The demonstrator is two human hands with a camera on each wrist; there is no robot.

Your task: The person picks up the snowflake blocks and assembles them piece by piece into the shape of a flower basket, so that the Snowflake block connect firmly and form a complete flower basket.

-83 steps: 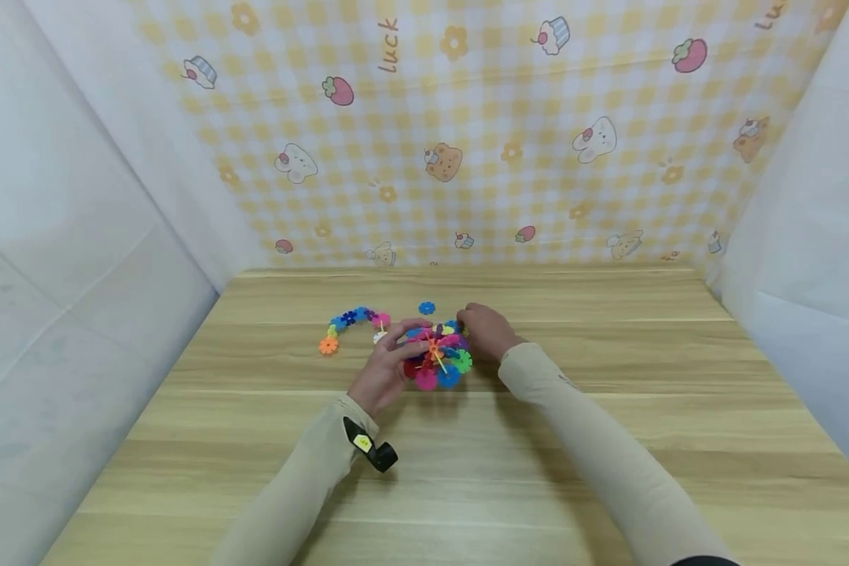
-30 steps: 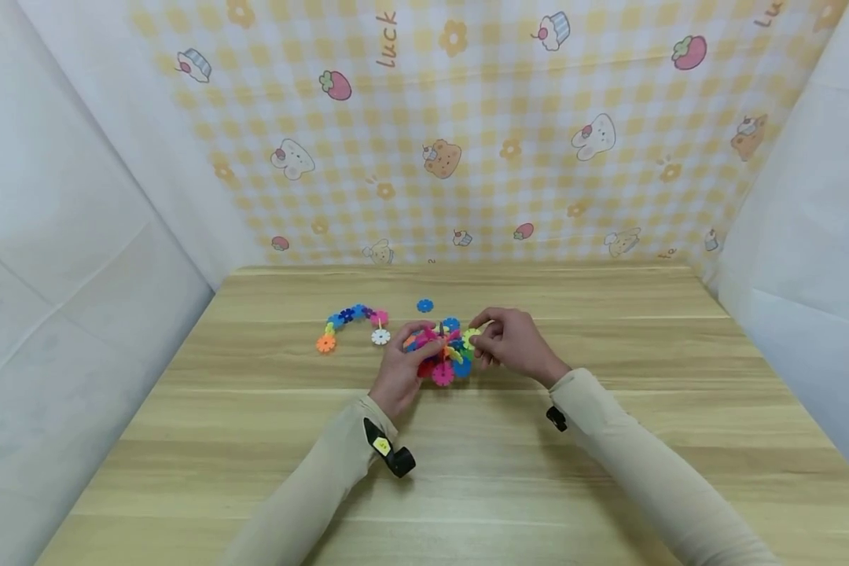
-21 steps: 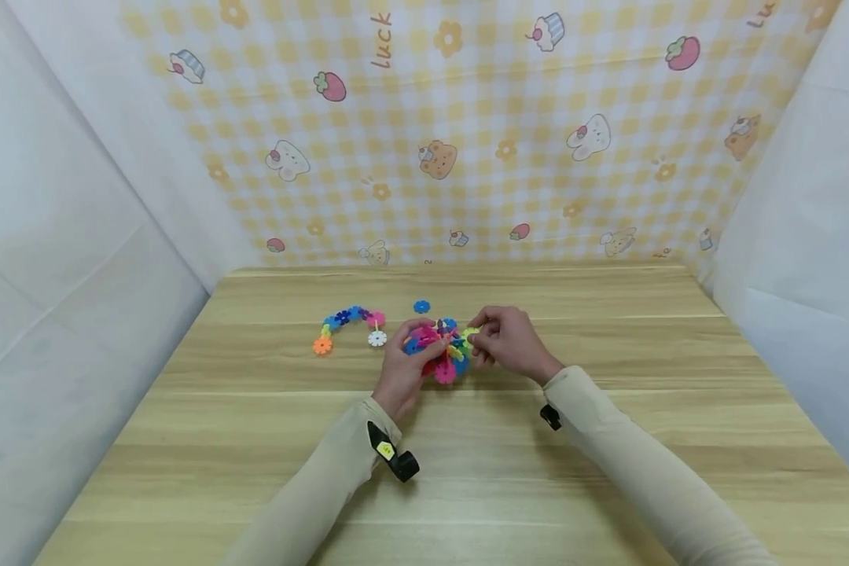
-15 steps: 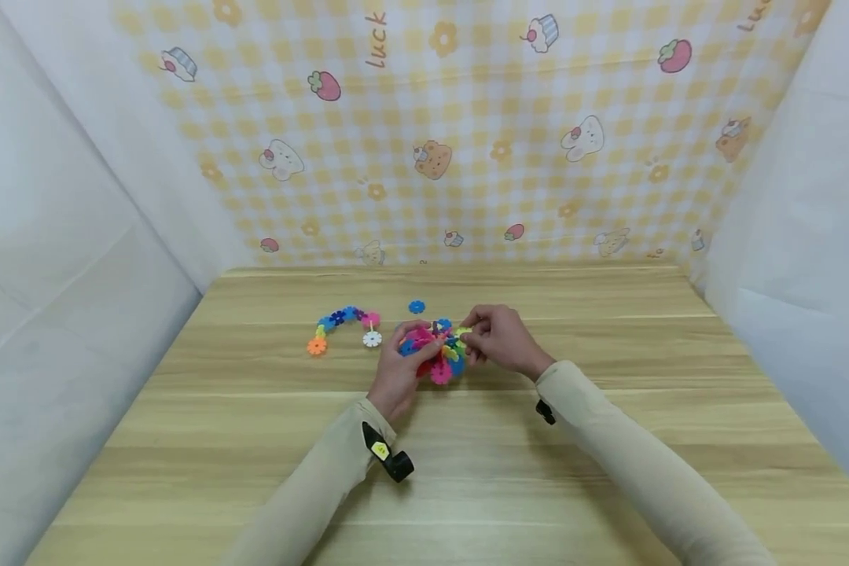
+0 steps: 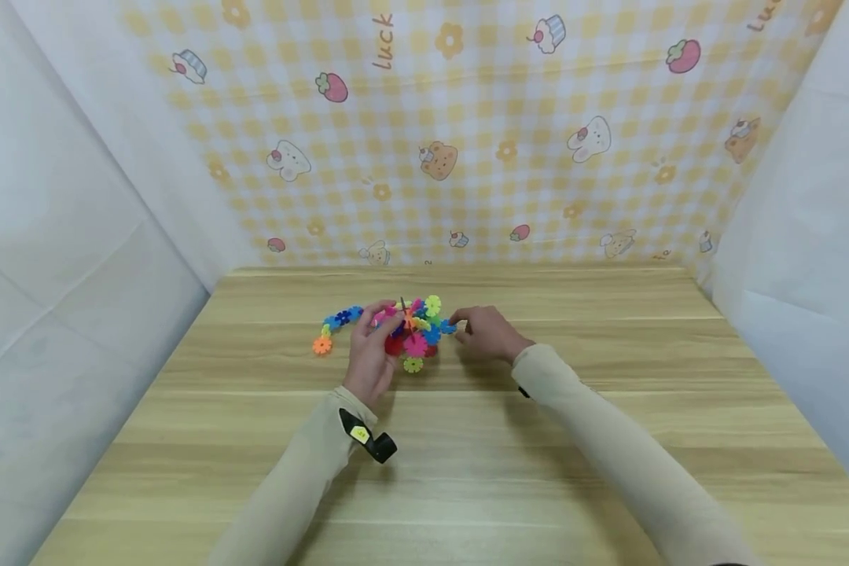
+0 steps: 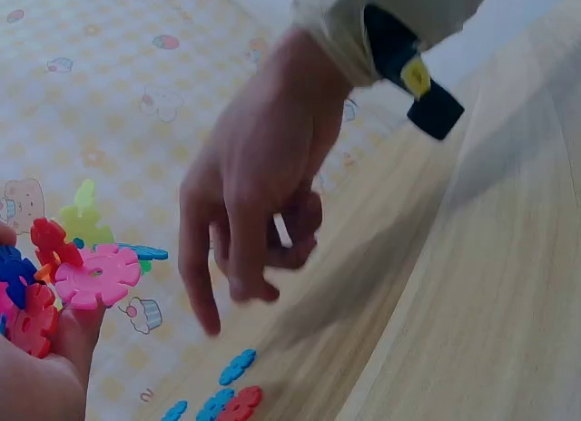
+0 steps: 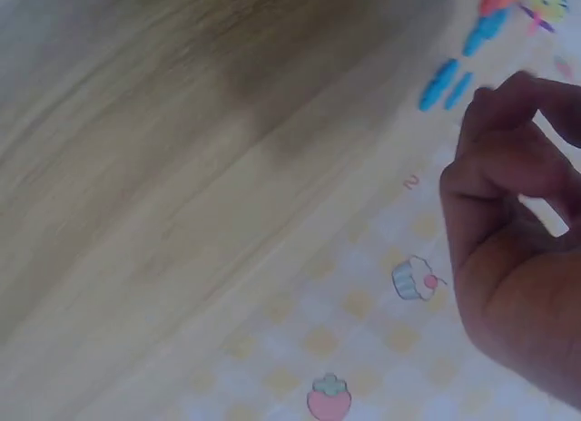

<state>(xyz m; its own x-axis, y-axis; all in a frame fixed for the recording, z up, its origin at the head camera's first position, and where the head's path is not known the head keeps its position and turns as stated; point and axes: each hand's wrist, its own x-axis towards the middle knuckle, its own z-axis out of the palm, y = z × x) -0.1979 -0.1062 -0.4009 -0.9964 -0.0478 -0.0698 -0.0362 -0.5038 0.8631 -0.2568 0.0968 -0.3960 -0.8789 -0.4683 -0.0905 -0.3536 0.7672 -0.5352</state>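
Note:
My left hand (image 5: 369,355) grips a cluster of interlocking plastic snowflake discs (image 5: 415,344), in pink, red, blue, orange and yellow-green. A yellow-green disc (image 5: 433,305) stands out at its upper right. My right hand (image 5: 491,334) hovers right of the cluster, fingers bent, index finger pointing down at a blue disc (image 5: 449,326). In the left wrist view a gap shows between that right hand (image 6: 259,194) and the blue disc (image 6: 238,367) on the table. Nothing shows between its fingers. The right wrist view also has blue discs (image 7: 439,85) just beyond the fingertips.
A curved chain of joined discs (image 5: 343,317) lies on the wooden table (image 5: 467,456) left of the cluster, its right end hidden behind my left hand. Loose blue discs and a red disc (image 6: 241,405) lie near the cluster. A checked cloth (image 5: 368,157) hangs behind the table.
My right hand has let go of the yellow-green disc, which now sits at the cluster, and has come to the blue disc. My left hand has moved left and farther away with the cluster.

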